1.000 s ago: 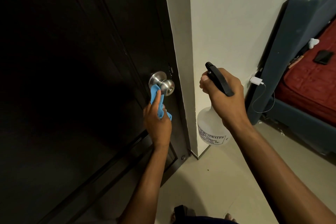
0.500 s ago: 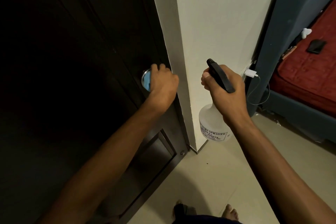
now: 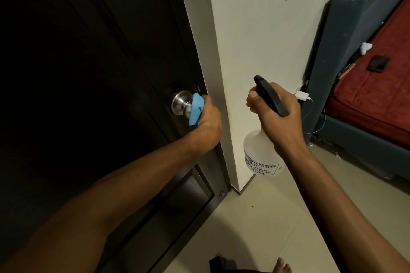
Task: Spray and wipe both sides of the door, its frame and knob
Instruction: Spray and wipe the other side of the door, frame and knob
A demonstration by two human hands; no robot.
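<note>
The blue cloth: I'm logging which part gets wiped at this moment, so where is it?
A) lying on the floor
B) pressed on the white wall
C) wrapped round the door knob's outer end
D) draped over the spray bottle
C: the left hand grips the blue cloth against the outer end of the steel door knob, whose base plate shows.

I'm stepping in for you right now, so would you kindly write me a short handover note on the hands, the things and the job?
Left hand: holds the blue cloth wrapped on the door knob.
Right hand: grips the spray bottle by its black trigger head, held in the air beside the white wall.
Door: dark, this side faces us.
Done: the knob is being wiped; what else is finished cannot be told.
Left: finish the knob, then check both door sides and the frame.
</note>
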